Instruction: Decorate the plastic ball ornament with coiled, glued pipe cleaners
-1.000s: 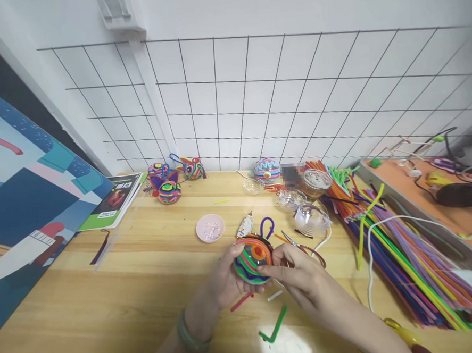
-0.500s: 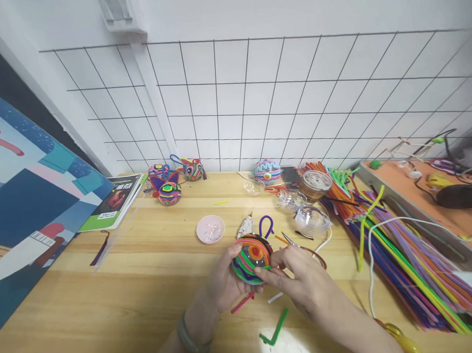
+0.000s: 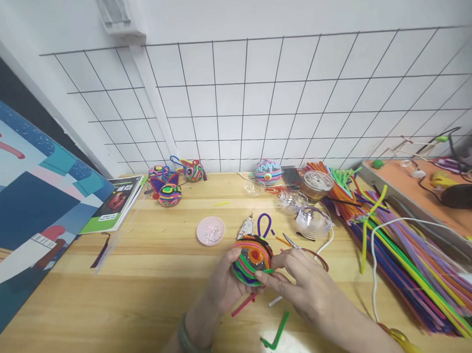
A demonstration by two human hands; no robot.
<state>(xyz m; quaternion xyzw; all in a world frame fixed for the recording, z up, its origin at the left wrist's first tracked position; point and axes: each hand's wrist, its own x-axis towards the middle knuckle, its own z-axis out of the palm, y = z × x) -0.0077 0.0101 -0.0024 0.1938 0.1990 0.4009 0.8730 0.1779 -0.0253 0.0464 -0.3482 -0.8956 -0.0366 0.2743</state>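
The striped ball (image 3: 252,260) is up in the person's two hands, a little above the wooden table (image 3: 147,288), with an orange and red round like an eye facing me. The left hand (image 3: 227,286), a pale green bangle (image 3: 190,336) at its wrist, cups it from the side and below, thumb laid along the upper edge, fingers wrapped around it. The right hand (image 3: 308,284) works at the other side: its thumb touches the lower face by a green strip (image 3: 269,271), its forefinger bent at the rim. Whether those two pinch the strip, I can't tell from here. Just behind the ball are a glue gun (image 3: 246,226) and a purple loop (image 3: 264,225), with a pink dish (image 3: 199,234) of tiny beads to the left and scissors (image 3: 290,240) to the right, partly hidden. Nearer the person lie a red piece (image 3: 243,305), a white one (image 3: 274,301) and a bent green one (image 3: 278,333). A big bundle of coloured fuzzy stems (image 3: 410,272) spreads along the right.
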